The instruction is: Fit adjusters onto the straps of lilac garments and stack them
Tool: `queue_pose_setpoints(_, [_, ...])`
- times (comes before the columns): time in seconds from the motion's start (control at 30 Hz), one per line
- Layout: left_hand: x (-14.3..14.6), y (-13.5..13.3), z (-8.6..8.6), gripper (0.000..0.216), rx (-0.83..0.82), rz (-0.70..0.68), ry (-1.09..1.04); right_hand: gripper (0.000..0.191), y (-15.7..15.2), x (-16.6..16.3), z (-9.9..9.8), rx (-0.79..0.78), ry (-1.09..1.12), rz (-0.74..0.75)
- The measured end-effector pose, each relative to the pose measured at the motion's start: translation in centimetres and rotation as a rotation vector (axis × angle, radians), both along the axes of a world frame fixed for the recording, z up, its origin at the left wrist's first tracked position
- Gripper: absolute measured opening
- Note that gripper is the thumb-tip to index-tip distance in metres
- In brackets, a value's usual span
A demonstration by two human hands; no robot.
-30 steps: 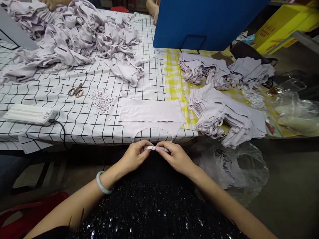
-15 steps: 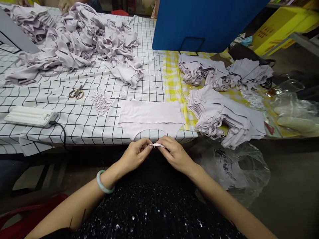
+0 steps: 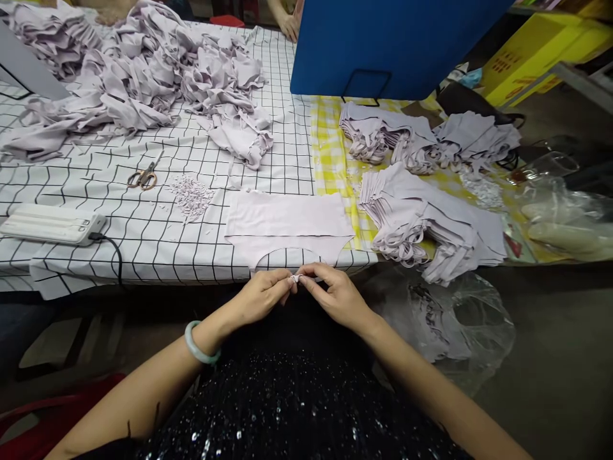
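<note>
A pale lilac garment lies flat at the table's front edge, its curved opening toward me. Its straps run down over the edge to my hands. My left hand pinches a strap of it between thumb and fingers. Close against it, my right hand pinches the same strap from the other side, the fingertips of both almost touching. Between them a small bunched bit of the strap shows; the rest of it is hidden by my fingers.
Scissors lie by a heap of small fabric scraps. A white power bank with a cable sits left. Loose garments are piled behind; stacked garments lie right. A blue panel stands at the back, another person's hand beside it.
My fingertips have drawn closer together, and the strap between them is now bunched rather than stretched flat. Another person's hand has come into sight beside the blue panel.
</note>
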State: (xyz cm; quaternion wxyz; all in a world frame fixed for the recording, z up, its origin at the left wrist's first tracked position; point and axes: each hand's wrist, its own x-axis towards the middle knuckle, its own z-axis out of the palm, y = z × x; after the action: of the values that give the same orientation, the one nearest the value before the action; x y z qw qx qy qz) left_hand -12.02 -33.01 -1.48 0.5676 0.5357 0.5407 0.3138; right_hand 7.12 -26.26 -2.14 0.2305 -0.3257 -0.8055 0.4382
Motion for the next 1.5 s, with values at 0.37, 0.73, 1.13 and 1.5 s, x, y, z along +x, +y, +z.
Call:
queue_pose_setpoints(0.37, [0.8, 0.8, -0.3, 0.034, -0.019, 0.099, -0.086, 0.017, 0.0, -0.3, 0.7, 0.437, -0.113, 0.014])
queue_pose_setpoints(0.73, [3.5, 1.3, 0.0, 0.029, -0.055, 0.349, -0.228, 0.024, -1.2, 0.6, -0.2, 0.941, -0.121, -0.051])
queue_pose_setpoints(1.13, [3.8, 1.4, 0.0, 0.026, -0.138, 0.382, -0.389, 0.020, -0.9, 1.0, -1.4, 0.904, -0.143, -0.087])
queue_pose_setpoints(1.5, [3.0, 1.5, -1.2, 0.025, -0.366, 0.386, -0.631, 0.022, 1.3, 1.8, -2.1, 0.777, -0.186, 0.107])
